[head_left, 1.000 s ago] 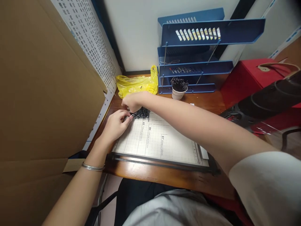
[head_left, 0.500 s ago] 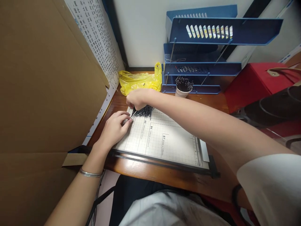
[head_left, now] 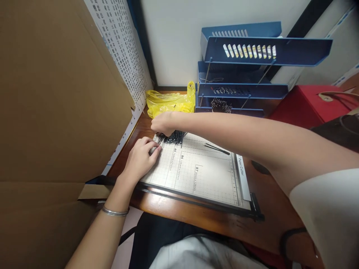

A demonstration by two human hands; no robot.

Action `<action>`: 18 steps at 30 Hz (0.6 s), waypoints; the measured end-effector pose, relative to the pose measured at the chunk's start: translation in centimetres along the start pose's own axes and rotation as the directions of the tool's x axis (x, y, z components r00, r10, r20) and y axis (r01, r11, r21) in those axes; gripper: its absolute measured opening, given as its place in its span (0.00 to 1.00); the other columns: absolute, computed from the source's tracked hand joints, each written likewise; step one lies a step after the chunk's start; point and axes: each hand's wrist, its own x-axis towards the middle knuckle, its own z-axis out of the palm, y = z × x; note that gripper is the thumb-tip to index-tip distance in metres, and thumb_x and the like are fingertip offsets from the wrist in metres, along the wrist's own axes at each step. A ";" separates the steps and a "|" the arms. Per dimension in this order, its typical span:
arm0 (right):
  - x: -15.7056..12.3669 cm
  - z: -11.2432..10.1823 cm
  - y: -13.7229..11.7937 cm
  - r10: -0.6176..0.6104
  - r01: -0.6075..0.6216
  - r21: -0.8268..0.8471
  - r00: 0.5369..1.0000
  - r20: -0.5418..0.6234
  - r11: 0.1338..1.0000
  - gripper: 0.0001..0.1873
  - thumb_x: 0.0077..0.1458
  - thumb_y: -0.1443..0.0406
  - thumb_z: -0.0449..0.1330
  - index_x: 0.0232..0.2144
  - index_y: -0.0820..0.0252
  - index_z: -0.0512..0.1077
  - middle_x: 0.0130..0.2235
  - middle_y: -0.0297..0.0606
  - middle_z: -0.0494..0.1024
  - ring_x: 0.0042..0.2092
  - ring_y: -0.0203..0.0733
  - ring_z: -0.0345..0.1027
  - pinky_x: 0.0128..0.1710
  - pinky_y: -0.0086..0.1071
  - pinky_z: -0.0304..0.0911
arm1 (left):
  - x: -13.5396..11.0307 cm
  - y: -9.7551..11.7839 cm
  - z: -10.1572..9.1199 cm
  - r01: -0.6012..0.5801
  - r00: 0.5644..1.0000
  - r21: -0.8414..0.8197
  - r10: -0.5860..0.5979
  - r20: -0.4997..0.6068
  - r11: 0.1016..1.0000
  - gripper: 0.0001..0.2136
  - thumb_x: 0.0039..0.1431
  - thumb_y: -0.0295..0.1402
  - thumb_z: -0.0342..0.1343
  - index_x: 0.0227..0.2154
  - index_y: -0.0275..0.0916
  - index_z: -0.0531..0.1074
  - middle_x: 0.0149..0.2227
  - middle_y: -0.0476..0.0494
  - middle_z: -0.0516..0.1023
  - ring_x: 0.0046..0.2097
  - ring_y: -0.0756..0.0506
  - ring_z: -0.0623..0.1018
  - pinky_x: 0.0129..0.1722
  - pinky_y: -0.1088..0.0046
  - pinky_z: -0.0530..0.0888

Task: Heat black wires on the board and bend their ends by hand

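A bundle of thin black sticks (head_left: 174,137) lies at the far left corner of a white gridded paper cutter board (head_left: 196,170). My right hand (head_left: 163,122) reaches across and rests on top of the bundle, fingers curled down over it. Just left of it, my left hand (head_left: 141,157) sits on the board's left edge with its fingers bent, tips pinched against the near end of the sticks. A few loose black sticks (head_left: 216,148) lie on the board under my right forearm.
A yellow plastic bag (head_left: 169,102) lies behind the board. Blue stacked letter trays (head_left: 246,71) stand at the back, with a cup of black sticks (head_left: 221,105) in front. A cardboard wall (head_left: 56,112) closes the left. A red box (head_left: 305,104) stands at right.
My right forearm has lifted, showing a few loose sticks on the board. My left hand's fingers have curled closer to the bundle. The camera has shifted slightly.
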 end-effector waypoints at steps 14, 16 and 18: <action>-1.3 0.3 1.7 0.023 -0.020 0.087 0.999 -0.032 0.996 0.17 0.42 0.79 0.65 0.34 0.59 0.82 0.37 0.38 0.82 0.45 0.49 0.76 0.50 0.43 0.67 | -3.2 3.3 -2.2 -0.076 0.994 -0.087 0.082 0.067 0.993 0.15 0.69 0.43 0.52 0.31 0.43 0.79 0.37 0.42 0.80 0.41 0.41 0.77 0.44 0.61 0.74; -1.4 0.4 1.5 0.024 -0.019 0.119 0.999 -0.044 0.993 0.17 0.42 0.79 0.65 0.34 0.58 0.82 0.38 0.38 0.83 0.46 0.50 0.75 0.51 0.43 0.66 | -3.3 3.7 -2.4 -0.060 0.996 -0.099 0.066 0.056 0.993 0.15 0.68 0.43 0.53 0.32 0.44 0.80 0.38 0.43 0.82 0.42 0.41 0.78 0.46 0.61 0.74; -1.7 0.4 1.3 0.036 -0.025 0.161 0.997 -0.063 0.987 0.17 0.41 0.79 0.65 0.33 0.58 0.82 0.40 0.38 0.83 0.48 0.50 0.75 0.54 0.43 0.65 | -2.6 3.5 -2.2 0.002 1.000 -0.091 -0.002 0.007 0.996 0.15 0.69 0.42 0.51 0.34 0.43 0.80 0.40 0.42 0.83 0.43 0.40 0.79 0.48 0.60 0.74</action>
